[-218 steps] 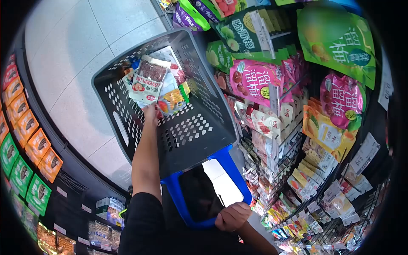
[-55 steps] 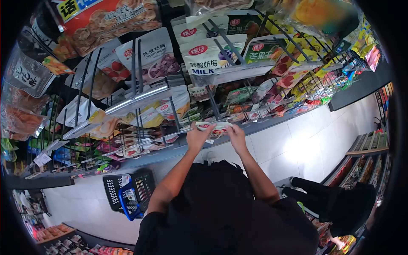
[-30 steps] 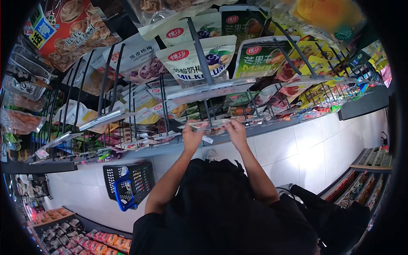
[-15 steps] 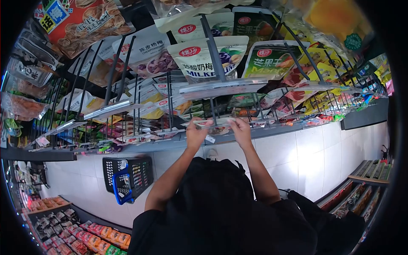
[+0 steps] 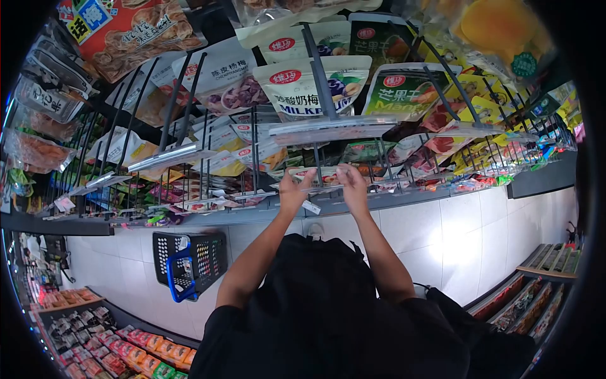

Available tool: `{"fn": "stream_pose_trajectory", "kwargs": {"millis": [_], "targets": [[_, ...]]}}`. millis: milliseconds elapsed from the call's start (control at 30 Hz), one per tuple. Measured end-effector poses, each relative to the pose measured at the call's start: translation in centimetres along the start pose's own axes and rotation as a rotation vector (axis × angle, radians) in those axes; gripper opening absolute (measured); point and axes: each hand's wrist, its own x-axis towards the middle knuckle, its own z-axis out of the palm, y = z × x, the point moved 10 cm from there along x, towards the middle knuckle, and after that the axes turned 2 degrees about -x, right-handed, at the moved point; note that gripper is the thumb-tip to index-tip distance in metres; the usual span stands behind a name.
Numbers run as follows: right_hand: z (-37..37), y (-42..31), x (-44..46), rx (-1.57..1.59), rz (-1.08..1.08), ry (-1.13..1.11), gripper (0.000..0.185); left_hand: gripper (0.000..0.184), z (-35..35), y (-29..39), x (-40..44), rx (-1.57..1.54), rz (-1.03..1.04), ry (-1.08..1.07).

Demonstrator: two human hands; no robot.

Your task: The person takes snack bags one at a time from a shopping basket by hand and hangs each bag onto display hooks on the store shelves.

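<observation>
My left hand [image 5: 294,191] and my right hand [image 5: 353,186] are raised side by side at the lower hooks of the snack rack. Between them is a small light snack pouch [image 5: 325,179], its left and right edges pinched in my fingers. A rack rod passes in front of the pouch, and a white price tag [image 5: 311,206] hangs just below my left hand. Above my hands hang a white MILK PLUM pouch [image 5: 309,88] and a green dried mango pouch [image 5: 404,91].
A black basket with a blue handle [image 5: 211,258] stands on the tiled floor [image 5: 404,234] at lower left. Low shelves of packets [image 5: 126,347] lie at bottom left, with more shelves [image 5: 524,303] at lower right. A person in dark clothing [image 5: 486,341] is close by at lower right.
Over the last second both hands and the pouch have risen slightly toward the lower hooks. The person at lower right has shifted lower and is more hidden. The basket stays on the floor.
</observation>
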Motion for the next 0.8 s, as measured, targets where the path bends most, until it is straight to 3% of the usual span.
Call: {"fn": "stream_pose_trajectory", "kwargs": {"millis": [367, 400, 433, 533, 567, 633, 700, 800], "targets": [[1.3, 0.6, 3.7, -0.095, -0.057, 0.015, 0.045, 0.061, -0.4, 3.3, 2.6, 0.024, 0.064, 0.15], [1.7, -1.4, 2.9, -0.028, 0.015, 0.007, 0.048, 0.06, -0.5, 3.2, 2.4, 0.036, 0.064, 0.18], [1.5, -0.4, 3.3, 0.0, -0.045, 0.056, 0.049, 0.059, -0.7, 2.7, 2.3, 0.05, 0.062, 0.211], [0.1, 3.8, 2.6, 0.053, -0.03, 0.135, 0.047, 0.053, -1.8, 0.3, 1.1, 0.237, 0.384, 0.363], [-0.5, 4.7, 2.0, 0.041, -0.054, 0.146, 0.045, 0.049, -2.5, -0.4, 0.4, 0.197, 0.303, 0.259], [-1.8, 8.5, 0.3, -0.007, 0.122, 0.158, 0.036, 0.039, -4.1, -1.7, -3.3, 0.103, 0.145, 0.043], [-2.2, 10.3, -3.0, -0.011, 0.223, 0.138, 0.028, 0.029, -7.4, -3.3, -7.0, 0.223, 0.134, -0.099], [-0.2, 9.9, -7.4, -0.072, 0.281, -0.018, 0.022, 0.016, -17.5, -7.4, -12.2, 0.453, 0.123, 0.119]]}}
